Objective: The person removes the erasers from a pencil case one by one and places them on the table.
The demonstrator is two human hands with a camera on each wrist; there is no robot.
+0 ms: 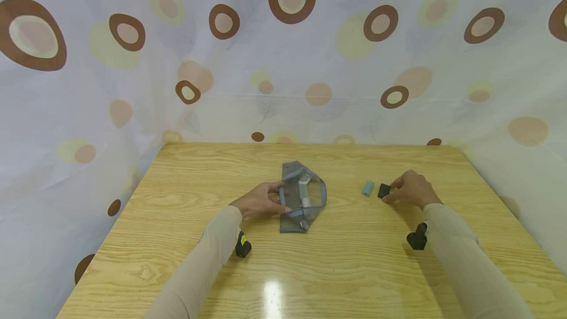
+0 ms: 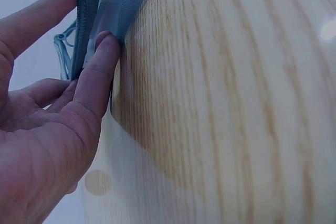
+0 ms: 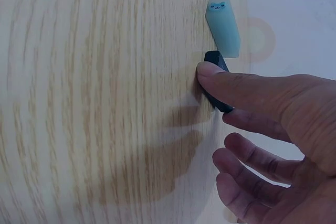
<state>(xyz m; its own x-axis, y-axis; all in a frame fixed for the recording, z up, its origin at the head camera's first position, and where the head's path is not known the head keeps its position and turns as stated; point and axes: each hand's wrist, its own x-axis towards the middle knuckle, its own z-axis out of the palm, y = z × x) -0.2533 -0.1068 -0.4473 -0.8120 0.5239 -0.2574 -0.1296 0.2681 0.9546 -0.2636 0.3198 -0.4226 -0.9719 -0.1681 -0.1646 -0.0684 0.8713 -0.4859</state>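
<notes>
**Grey mesh pouch (image 1: 292,220): partly filled, it seems**

One bench (image 1: 328,270), one pouch; your left grip (image 1: 261,201) holds its rim. White contents (image 1: 304,193) show inside, judged done; count unclear. Judged left: one pale-blue animal-face block (image 1: 368,188), loose right of the pouch; one black block (image 1: 383,191) beside it, pinched by your right grip (image 1: 414,191).

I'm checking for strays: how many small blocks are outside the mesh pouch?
2: the light-blue block lies on the table, and the black block is beside it, held by the right hand. Others could be hidden from view.
</notes>
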